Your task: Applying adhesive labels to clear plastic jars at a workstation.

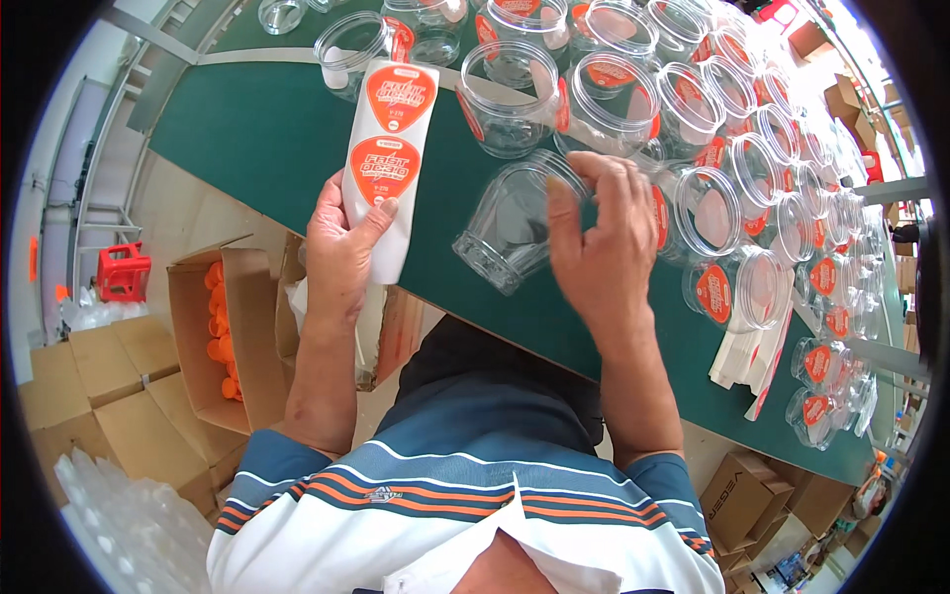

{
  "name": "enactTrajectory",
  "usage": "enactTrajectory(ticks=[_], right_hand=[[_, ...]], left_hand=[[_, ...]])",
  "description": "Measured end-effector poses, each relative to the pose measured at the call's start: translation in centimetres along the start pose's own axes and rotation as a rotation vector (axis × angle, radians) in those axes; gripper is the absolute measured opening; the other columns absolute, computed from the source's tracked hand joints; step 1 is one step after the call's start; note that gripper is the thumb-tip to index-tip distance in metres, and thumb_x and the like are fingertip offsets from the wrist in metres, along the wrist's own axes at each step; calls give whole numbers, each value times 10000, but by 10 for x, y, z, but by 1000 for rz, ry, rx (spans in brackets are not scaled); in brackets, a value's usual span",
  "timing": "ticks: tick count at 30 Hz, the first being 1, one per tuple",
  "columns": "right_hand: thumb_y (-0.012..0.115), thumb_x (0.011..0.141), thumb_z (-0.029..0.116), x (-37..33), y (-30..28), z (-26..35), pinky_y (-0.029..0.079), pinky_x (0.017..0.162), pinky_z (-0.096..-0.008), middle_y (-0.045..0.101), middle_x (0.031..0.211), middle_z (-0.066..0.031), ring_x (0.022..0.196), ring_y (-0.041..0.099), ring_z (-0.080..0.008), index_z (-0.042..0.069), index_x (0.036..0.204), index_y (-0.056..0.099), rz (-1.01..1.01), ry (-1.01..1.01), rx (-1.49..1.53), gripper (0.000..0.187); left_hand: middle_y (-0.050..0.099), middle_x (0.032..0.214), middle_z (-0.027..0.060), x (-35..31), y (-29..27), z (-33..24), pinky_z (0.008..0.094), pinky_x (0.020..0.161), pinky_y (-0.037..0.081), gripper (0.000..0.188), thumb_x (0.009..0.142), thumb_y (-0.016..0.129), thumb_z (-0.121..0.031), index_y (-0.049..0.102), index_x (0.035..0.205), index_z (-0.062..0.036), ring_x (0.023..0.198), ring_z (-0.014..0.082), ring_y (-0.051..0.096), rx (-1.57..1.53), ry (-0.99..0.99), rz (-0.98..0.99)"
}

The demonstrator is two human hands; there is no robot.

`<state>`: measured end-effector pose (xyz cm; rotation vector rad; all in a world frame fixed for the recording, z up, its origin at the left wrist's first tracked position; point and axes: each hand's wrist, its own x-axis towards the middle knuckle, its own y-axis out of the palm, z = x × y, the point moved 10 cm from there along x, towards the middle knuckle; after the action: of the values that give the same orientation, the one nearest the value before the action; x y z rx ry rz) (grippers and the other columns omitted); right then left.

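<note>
My left hand [341, 233] grips a long white backing strip [393, 243], with the thumb pressed on its face. Two orange-red rounded stickers show on the strip, one above the other. To the right, a clear plastic jar [510, 213] leans over on its side, its base toward me and its mouth away. No sticker shows on its visible side. At the jar's mouth is my right hand [609, 218], thumb and fingertips curled about the rim; the far fingertips are partly hidden.
Many clear jars with orange-red stickers [614, 94] crowd the green table [233, 114] at the back and right. More white strips [752, 356] lie near the right edge. An open carton of orange pieces [223, 337] and closed cartons [129, 396] stand at lower left.
</note>
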<state>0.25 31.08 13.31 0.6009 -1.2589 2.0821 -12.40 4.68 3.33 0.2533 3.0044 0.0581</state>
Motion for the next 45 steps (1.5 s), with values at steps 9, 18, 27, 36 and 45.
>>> enactTrajectory(ticks=[9, 18, 27, 36, 45], right_hand=[[808, 973, 89, -7, 63, 20, 557, 676, -354, 718, 1061, -105, 814, 676, -227, 26, 1269, 665, 334, 506, 755, 335], [816, 952, 91, 2, 53, 59, 542, 623, -354, 656, 984, -86, 774, 656, -217, 49, 1148, 704, 234, 105, 452, 230], [817, 923, 114, -6, 57, 90, 522, 578, -349, 606, 936, -64, 730, 636, -222, 76, 982, 720, 268, -44, 187, 120], [823, 862, 83, -12, 59, 98, 519, 560, -353, 654, 949, -42, 655, 627, -222, 87, 962, 752, 253, -72, 23, 123], [778, 864, 70, -8, 60, 75, 514, 568, -364, 656, 865, -72, 644, 622, -235, 39, 894, 713, 326, 98, 225, 77]], left_hand=[[794, 1285, 158, -40, 49, -13, 294, 931, 647, 504, 1018, 803, -29, 609, 1482, -15, 1081, 184, 786, -388, -162, 165], [797, 1194, 127, -33, 27, -19, 273, 921, 623, 361, 1016, 777, 19, 693, 1366, -14, 1034, 152, 753, -360, -59, 143], [793, 1105, 93, -40, 16, -26, 246, 891, 588, 274, 1023, 760, 41, 748, 1294, 2, 967, 117, 710, -198, 9, 104], [792, 1052, 67, -42, 21, -31, 229, 865, 565, 238, 1031, 743, 42, 782, 1263, 2, 929, 103, 693, 15, 125, 167], [784, 1069, 63, -32, -1, -9, 235, 879, 566, 333, 1037, 703, 60, 738, 1363, -1, 912, 114, 679, -103, 9, 76]])
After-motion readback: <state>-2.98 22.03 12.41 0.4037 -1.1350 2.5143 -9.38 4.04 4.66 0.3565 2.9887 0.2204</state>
